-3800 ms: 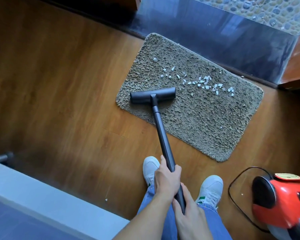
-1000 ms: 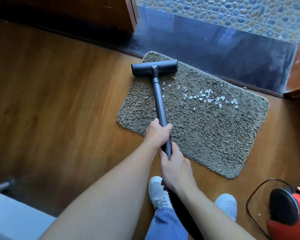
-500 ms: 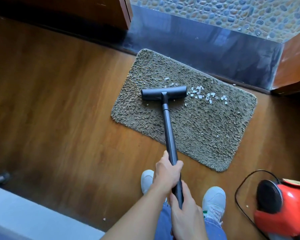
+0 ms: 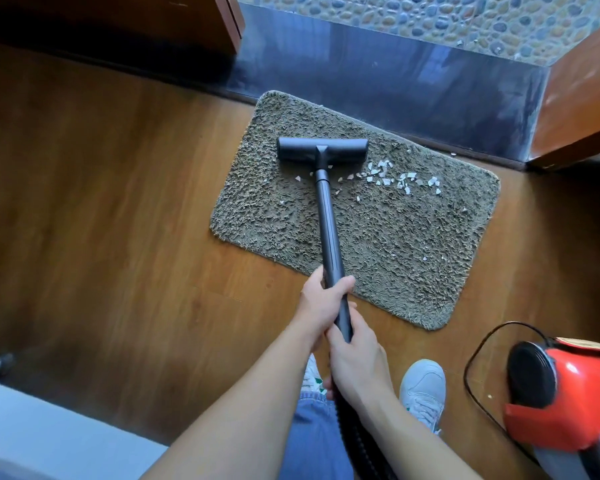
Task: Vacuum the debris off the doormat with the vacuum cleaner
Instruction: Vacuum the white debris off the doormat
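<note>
A shaggy grey-green doormat (image 4: 378, 244) lies on the wood floor by a dark threshold. Small white debris bits (image 4: 392, 178) are scattered across its far middle and right. The black vacuum floor head (image 4: 322, 150) rests on the mat's far left part, just left of the thickest debris. Its black wand (image 4: 328, 230) runs back toward me. My left hand (image 4: 321, 299) grips the wand higher up; my right hand (image 4: 355, 358) grips its lower end just behind, where the ribbed hose starts. The red vacuum body (image 4: 568, 396) sits on the floor at the lower right.
A black power cord (image 4: 471, 386) loops on the floor beside the vacuum body. My white shoes (image 4: 423, 389) stand just short of the mat. A dark stone threshold (image 4: 395, 74) and pebble floor lie beyond it. A pale ledge (image 4: 49, 431) fills the lower left corner.
The floor head has slid away from me toward the mat's far edge since half a second ago, after a pull back from its far reach a second ago. Both hands moved forward with the wand.
</note>
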Tool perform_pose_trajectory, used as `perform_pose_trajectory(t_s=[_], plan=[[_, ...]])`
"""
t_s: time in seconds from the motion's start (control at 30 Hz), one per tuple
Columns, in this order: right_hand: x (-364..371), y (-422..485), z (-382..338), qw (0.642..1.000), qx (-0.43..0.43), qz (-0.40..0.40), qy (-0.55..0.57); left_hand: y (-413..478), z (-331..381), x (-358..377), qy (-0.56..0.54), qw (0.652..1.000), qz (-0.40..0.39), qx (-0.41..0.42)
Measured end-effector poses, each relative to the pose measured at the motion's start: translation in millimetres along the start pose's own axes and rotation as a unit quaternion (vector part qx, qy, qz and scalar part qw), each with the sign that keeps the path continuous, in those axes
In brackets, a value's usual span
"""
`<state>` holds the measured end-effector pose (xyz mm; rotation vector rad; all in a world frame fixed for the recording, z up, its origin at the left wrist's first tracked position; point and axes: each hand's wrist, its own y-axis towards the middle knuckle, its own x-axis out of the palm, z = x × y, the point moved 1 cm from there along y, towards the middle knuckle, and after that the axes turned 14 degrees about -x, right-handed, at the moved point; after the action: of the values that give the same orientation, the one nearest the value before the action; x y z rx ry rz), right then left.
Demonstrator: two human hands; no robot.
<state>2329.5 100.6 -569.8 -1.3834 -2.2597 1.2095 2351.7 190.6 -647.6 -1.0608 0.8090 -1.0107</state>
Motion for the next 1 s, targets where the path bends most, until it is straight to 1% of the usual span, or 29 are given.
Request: perform_pose_trajectory(t_s=[0.17, 0.3, 0.53, 0.67, 0.8, 0.9, 1.0], plan=[[-0.7, 16.9, -17.2, 0.999, 0.005, 0.012, 0.035, 8.3, 28.2, 0.3, -0.016, 1.000, -0.022, -0.002], [-11.3, 5.0, -14.3, 1.000, 0.013, 0.000, 0.020, 0.5, 28.1, 9.1, 0.009, 0.999, -0.035, -0.013], [-41.7, -40.6, 21.0, 0.999, 0.018, -0.017, -0.026, -22.4, -17.0, 46.3, -0.025, 0.997, -0.041, -0.054], [-64.9, -62.8, 45.1, 0.999, 0.032, -0.017, -0.038, -32.4, -47.3, 77.8, -0.050, 0.996, -0.034, -0.071], [-89.8, -79.7, 61.6, 0.998, 0.021, -0.035, -0.057, -45.2, -66.9, 107.5, -0.061, 0.995, -0.021, -0.080], [-101.9, -87.4, 70.4, 0.998, 0.040, -0.028, -0.027, -47.7, -76.4, 122.1, -0.038, 0.996, -0.010, -0.082], [-102.4, -87.8, 75.7, 0.999, 0.051, -0.006, -0.001, -45.9, -77.0, 128.8, 0.024, 0.997, 0.002, -0.068]])
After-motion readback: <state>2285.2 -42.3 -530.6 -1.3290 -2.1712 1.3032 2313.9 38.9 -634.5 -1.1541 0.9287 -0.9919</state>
